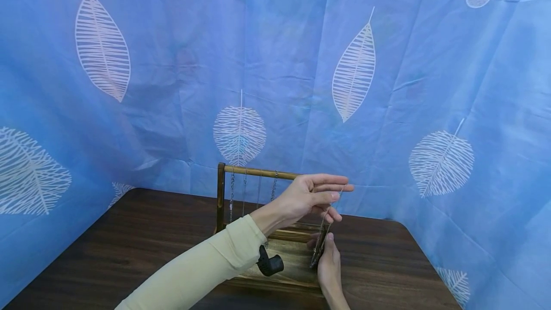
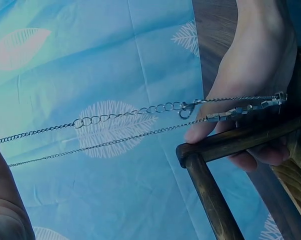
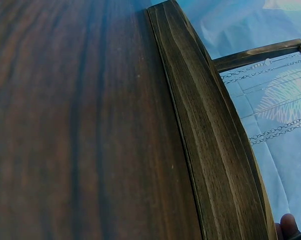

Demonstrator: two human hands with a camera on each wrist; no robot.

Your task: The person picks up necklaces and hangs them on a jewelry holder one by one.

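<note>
My left hand (image 1: 307, 197) is raised over the right part of a dark wooden necklace stand (image 1: 258, 172), holding up a thin chain necklace (image 2: 110, 117). In the left wrist view its two strands run taut from my fingers past a clasp to a silver beaded section. That beaded end lies in front of my right hand (image 1: 330, 262); whether they touch I cannot tell. The right hand grips the stand's right side, thumb on one face and fingers on the other. In the right wrist view only fingertips (image 3: 289, 225) show at the lower right corner.
Several chain necklaces (image 1: 231, 190) hang from the stand's top bar, left of my hands. The stand's tray (image 1: 292, 262) sits on a dark wood-grain table (image 1: 163, 233). A black device (image 1: 270, 262) is at my left sleeve. A blue leaf-patterned curtain (image 1: 280, 61) stands behind.
</note>
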